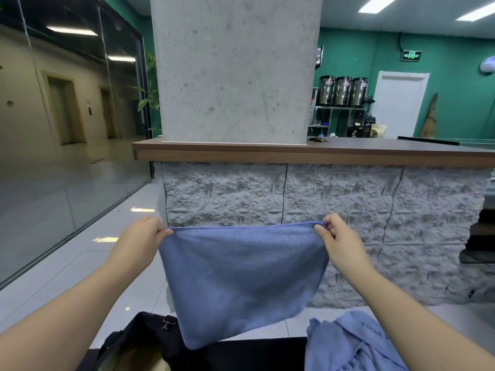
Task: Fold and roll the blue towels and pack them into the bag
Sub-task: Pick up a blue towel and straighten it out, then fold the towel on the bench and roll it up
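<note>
— Item one, largest?
— Concrete pillar point(235, 68), the landmark. It rises from a wooden countertop point(348, 153) that runs off to its right, over a rough grey stone-textured counter front point(348, 210).

— Left of the pillar?
— Glass wall point(67, 116), with a plant point(148, 95) just beside the pillar's left edge.

— Right of it?
— Green wall point(455, 84) with a white door point(399, 103) behind the counter; between door and pillar, three steel urns point(342, 91) on a shelf.

— The task's thing?
— Blue towel point(241, 277), held up in the air below the pillar, hanging in front of the counter front and hiding part of it. Its lower corner overlaps a black bag point(139, 341) at lower left.

— Another?
— Second blue towel point(353, 346), crumpled, lower right of the pillar, printed lettering partly visible.

— Hands?
— Left hand point(142, 239) pinches the held towel's upper left corner; right hand point(337, 236) pinches the upper right, thumb and fingers closed on the hem. The top edge is stretched between them.
</note>
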The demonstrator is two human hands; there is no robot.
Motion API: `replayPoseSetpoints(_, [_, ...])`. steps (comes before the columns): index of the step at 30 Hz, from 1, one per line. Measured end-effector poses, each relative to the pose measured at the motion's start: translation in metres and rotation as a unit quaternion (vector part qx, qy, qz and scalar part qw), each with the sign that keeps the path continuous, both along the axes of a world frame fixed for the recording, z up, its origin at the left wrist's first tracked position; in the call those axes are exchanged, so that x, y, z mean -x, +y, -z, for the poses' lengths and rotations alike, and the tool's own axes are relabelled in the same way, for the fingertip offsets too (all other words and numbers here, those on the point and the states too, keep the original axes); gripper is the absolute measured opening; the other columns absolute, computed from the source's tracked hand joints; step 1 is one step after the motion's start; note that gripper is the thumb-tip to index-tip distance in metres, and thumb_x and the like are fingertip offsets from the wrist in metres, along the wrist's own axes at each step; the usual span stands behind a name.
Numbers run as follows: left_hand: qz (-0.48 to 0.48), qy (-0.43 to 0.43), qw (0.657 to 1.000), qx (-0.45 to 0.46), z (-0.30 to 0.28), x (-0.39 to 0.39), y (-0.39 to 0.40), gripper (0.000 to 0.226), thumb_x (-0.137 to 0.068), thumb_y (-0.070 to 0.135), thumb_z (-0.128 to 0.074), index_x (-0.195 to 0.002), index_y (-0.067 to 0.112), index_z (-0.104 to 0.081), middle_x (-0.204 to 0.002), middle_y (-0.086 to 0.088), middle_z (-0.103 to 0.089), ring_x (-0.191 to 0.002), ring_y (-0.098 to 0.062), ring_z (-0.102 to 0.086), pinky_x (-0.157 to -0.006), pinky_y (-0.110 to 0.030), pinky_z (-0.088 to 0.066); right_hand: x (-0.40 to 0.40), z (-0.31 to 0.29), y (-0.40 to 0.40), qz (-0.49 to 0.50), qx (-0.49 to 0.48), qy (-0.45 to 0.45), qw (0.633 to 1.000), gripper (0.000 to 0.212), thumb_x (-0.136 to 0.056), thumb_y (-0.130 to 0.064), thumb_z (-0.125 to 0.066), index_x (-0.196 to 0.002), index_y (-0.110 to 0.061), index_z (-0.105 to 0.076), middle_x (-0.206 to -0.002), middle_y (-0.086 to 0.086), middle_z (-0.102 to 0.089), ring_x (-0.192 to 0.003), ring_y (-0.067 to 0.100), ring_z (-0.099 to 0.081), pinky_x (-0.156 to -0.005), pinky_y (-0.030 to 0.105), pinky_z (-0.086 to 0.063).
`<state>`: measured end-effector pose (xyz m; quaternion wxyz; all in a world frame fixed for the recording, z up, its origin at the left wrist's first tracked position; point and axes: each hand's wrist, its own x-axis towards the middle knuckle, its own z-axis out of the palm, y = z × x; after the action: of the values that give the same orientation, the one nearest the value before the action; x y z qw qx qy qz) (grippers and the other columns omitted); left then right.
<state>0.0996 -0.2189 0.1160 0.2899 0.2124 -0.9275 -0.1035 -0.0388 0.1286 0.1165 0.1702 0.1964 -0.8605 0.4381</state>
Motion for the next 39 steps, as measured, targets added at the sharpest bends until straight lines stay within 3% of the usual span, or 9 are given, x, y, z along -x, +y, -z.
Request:
replayPoseSetpoints(4, [-0.006, 0.014, 0.999, -0.033, 0.005, 0.002, 0.002, 0.037, -0.097, 0.025, -0.046, -0.063, 0.015, -0.033, -0.067, 0.0, -0.039, -0.06, -0.02, -0.037, -0.052, -0.032, -0.021, 0.0, 0.007, -0.005, 0.014, 0.019, 0.021, 0.999, 0.017, -0.096, -0.024, -0.048, -0.085, -0.014, -0.043, -0.063, -0.004, -0.047, -0.058, 0.01, -0.042, -0.053, 0.02, -0.03])
replayPoseSetpoints(12, [0.023, 0.023, 0.981, -0.193, 0.032, 0.006, 0.015, 0.014, -0.097, 0.018, -0.044, -0.088, 0.007, -0.042, -0.071, -0.008, -0.05, -0.062, -0.023, -0.042, -0.054, -0.032, -0.03, 0.001, 0.033, -0.016, 0.024, 0.038, -0.058, 0.997, 0.02, -0.1, -0.023, -0.039, -0.083, -0.012, -0.034, -0.063, 0.002, -0.04, -0.059, 0.022, -0.036, -0.053, 0.034, -0.025])
replayPoseSetpoints(16, [0.042, 0.019, 0.965, -0.26, 0.046, 0.009, 0.019, 0.013, -0.095, 0.009, -0.039, -0.088, 0.02, -0.043, -0.066, -0.009, -0.048, -0.056, -0.024, -0.038, -0.054, -0.03, -0.031, 0.0, 0.042, -0.022, 0.043, 0.075, -0.109, 0.99, 0.022, -0.1, -0.02, -0.037, -0.082, -0.011, -0.033, -0.065, 0.002, -0.038, -0.058, 0.019, -0.034, -0.053, 0.034, -0.024])
replayPoseSetpoints(19, [0.063, 0.027, 0.931, -0.358, 0.049, 0.008, 0.029, 0.024, -0.092, 0.003, -0.036, -0.079, 0.022, -0.043, -0.063, -0.01, -0.044, -0.055, -0.02, -0.036, -0.051, -0.026, -0.037, 0.0, 0.045, -0.027, 0.056, 0.106, -0.137, 0.983, 0.029, -0.1, -0.018, -0.04, -0.073, -0.016, -0.03, -0.066, -0.001, -0.035, -0.066, 0.02, -0.035, -0.059, 0.032, -0.025])
replayPoseSetpoints(23, [0.103, 0.016, 0.857, -0.505, 0.05, 0.004, 0.054, 0.033, -0.091, -0.006, -0.03, -0.071, 0.011, -0.05, -0.07, -0.008, -0.042, -0.057, -0.019, -0.039, -0.045, -0.021, -0.043, -0.009, 0.052, -0.033, 0.029, 0.06, -0.164, 0.984, 0.034, -0.099, -0.019, -0.043, -0.068, -0.017, -0.028, -0.062, -0.001, -0.032, -0.057, 0.015, -0.03, -0.048, 0.026, -0.02])
replayPoseSetpoints(27, [0.155, -0.026, 0.805, -0.572, 0.052, -0.005, 0.078, 0.028, -0.09, -0.011, -0.038, -0.085, 0.005, -0.06, -0.068, -0.01, -0.057, -0.058, -0.018, -0.052, -0.052, -0.022, -0.05, -0.029, 0.055, -0.045, -0.056, 0.041, -0.174, 0.982, 0.034, -0.096, -0.019, -0.05, -0.067, -0.016, -0.033, -0.06, -0.003, -0.032, -0.055, 0.01, -0.028, -0.049, 0.023, -0.022])
replayPoseSetpoints(30, [0.224, -0.053, 0.818, -0.528, 0.055, -0.009, 0.093, 0.038, -0.083, -0.02, -0.044, -0.092, 0.012, -0.064, -0.067, -0.005, -0.065, -0.061, -0.01, -0.061, -0.059, -0.018, -0.05, -0.042, 0.058, -0.054, -0.094, 0.047, -0.18, 0.978, 0.028, -0.094, -0.021, -0.053, -0.072, -0.013, -0.038, -0.063, -0.002, -0.033, -0.056, 0.01, -0.029, -0.051, 0.023, -0.023])
replayPoseSetpoints(34, [0.247, -0.05, 0.889, -0.382, 0.058, -0.011, 0.107, 0.042, -0.086, -0.005, -0.055, -0.079, 0.033, -0.069, -0.08, -0.001, -0.071, -0.074, -0.011, -0.064, -0.081, -0.033, -0.054, -0.062, 0.06, -0.065, -0.122, 0.094, -0.184, 0.971, 0.025, -0.093, -0.02, -0.055, -0.073, -0.011, -0.043, -0.06, -0.002, -0.035, -0.054, 0.009, -0.029, -0.046, 0.019, -0.025])
replayPoseSetpoints(39, [0.276, -0.026, 0.948, -0.157, 0.061, -0.015, 0.123, 0.017, -0.09, 0.011, -0.058, -0.091, 0.025, -0.069, -0.091, 0.015, -0.05, -0.089, 0.001, -0.048, -0.079, -0.007, -0.035, -0.078, 0.072, -0.073, -0.166, 0.115, -0.198, 0.959, 0.025, -0.093, -0.019, -0.055, -0.072, -0.015, -0.041, -0.051, -0.009, -0.03, -0.046, 0.004, -0.024, -0.049, 0.023, -0.022])
